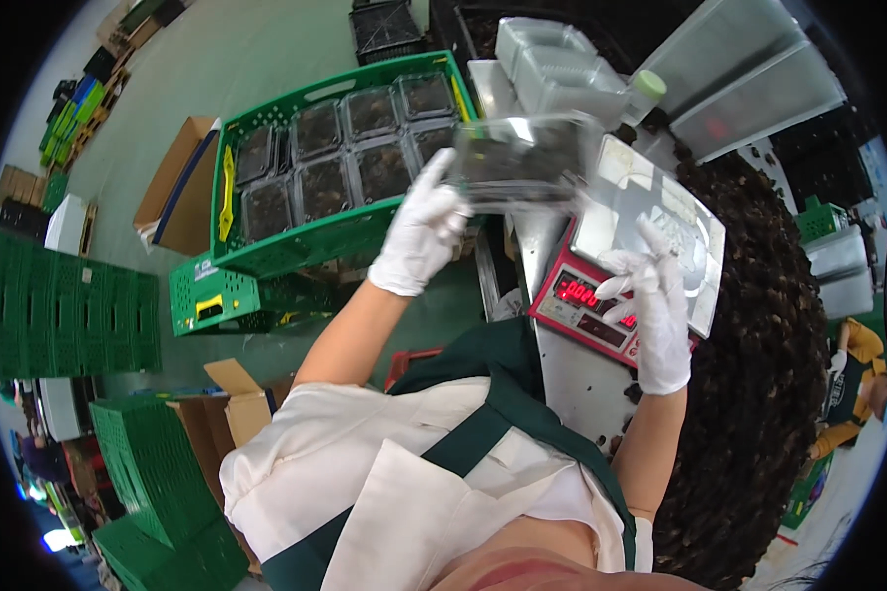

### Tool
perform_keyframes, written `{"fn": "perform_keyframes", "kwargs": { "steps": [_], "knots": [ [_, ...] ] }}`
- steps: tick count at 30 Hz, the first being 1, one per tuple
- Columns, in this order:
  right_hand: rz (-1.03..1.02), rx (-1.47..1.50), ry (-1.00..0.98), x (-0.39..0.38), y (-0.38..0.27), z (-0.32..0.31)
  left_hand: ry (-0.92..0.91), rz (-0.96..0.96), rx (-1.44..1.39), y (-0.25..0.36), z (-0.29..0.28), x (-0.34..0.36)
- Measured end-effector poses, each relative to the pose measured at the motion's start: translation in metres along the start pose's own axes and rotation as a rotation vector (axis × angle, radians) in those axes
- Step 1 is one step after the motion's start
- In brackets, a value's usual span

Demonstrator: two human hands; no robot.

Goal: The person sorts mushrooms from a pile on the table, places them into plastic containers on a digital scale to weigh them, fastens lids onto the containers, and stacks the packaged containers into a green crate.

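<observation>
My left hand (426,231), in a white glove, grips the left end of a clear plastic box (527,163) with dark contents. Motion blurs the box, which hangs between the green crate (320,236) and the scale. Over the front of the red scale (586,330) is my gloved right hand (655,310), its fingers loosely bent and apart, with nothing visible in them. Behind it the scale's pale metal plate (650,207) carries no box. Several filled clear boxes (320,187) sit in rows inside the crate.
A large heap of dark brown pieces (759,394) lies right of the scale. Stacked empty clear boxes (567,74) and a green-lidded jar (648,89) stand behind it. Green crates (69,310) are stacked at the left, near cardboard boxes (182,187). Another person (852,379) works at far right.
</observation>
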State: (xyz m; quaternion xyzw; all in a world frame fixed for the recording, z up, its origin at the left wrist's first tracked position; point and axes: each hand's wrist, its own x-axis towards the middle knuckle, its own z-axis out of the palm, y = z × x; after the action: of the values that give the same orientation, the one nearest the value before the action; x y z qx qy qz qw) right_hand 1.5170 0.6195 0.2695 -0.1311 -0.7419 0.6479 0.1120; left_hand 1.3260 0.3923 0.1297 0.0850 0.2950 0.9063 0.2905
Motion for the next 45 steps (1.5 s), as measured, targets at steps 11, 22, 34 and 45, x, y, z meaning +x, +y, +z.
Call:
{"fn": "perform_keyframes", "kwargs": {
  "steps": [11,22,34,45],
  "knots": [
    [0.276,-0.024,0.564,-0.14,0.081,-0.089,0.379,-0.193,0.208,-0.003,-0.128,0.24],
    [0.299,-0.045,1.115,-0.257,0.122,-0.166,-0.643,0.773,2.572,-0.063,0.06,0.408],
    [0.449,-0.551,1.359,-0.351,0.188,-0.168,-0.156,0.645,1.616,-0.077,0.183,0.359],
    [0.337,-1.103,0.938,-0.266,0.209,-0.2,-0.896,0.482,1.862,-0.216,0.24,0.081]
  ]
}}
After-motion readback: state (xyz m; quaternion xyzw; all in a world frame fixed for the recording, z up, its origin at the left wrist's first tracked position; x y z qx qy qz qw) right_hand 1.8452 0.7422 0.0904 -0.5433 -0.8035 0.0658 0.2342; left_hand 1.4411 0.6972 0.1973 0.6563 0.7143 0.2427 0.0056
